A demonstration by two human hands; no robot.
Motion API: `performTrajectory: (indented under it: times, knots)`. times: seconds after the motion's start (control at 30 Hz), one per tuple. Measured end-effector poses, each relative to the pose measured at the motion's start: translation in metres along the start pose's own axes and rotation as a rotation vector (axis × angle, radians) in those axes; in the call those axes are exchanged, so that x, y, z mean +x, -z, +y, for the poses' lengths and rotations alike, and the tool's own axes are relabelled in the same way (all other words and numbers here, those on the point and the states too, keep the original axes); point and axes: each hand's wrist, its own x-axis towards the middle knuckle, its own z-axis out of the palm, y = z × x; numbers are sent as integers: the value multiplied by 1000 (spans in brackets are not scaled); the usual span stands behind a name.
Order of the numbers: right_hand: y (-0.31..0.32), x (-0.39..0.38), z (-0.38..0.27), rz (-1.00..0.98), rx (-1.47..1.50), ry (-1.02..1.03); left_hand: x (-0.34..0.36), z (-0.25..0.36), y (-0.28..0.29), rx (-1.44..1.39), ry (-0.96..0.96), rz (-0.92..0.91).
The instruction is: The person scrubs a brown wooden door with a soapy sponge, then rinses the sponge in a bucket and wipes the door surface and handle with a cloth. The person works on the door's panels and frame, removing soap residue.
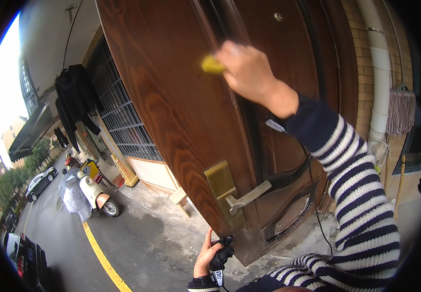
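Note:
My right hand [244, 73] is raised in front of the upper part of a brown wooden door [166, 97], its fingers closed round a yellow sponge [212, 65]. Motion blurs both hand and sponge, and whether the sponge touches the wood is hard to tell. Low down, my left hand [204, 257] is at the door's bottom corner with fingers stretched up and thumb apart. A lumpy black object [221, 254] sits beside that palm; its kind is unclear. Between the two hands, the door carries a brass lock plate [220, 180] with a lever handle [249, 196].
Right of the door, a white pipe [379, 73] runs down a tiled wall, with a mop [401, 112] hanging beside it. A dark cable [316, 214] hangs before the door. Leftward stand a small stool [183, 200], a scooter [91, 190] and parked cars [41, 184] along the road.

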Motion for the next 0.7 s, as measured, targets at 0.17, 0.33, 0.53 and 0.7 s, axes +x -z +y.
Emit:
performTrajectory:
  times: [0.17, 0.33, 0.53, 0.7]
  knots:
    - [10, -29, -7, -227, 36, 54, 0, -3, -3, -37, -22, -13]
    - [4, 1, 4, 9, -112, 37, 1, -4, -1, -34, -28, -13]
    - [13, -25, -5, -187, -59, 144, -1, -8, -1, -29, -65, -53]
    - [10, 4, 6, -47, -180, 119, 1, -9, -1, -49, -55, -29]
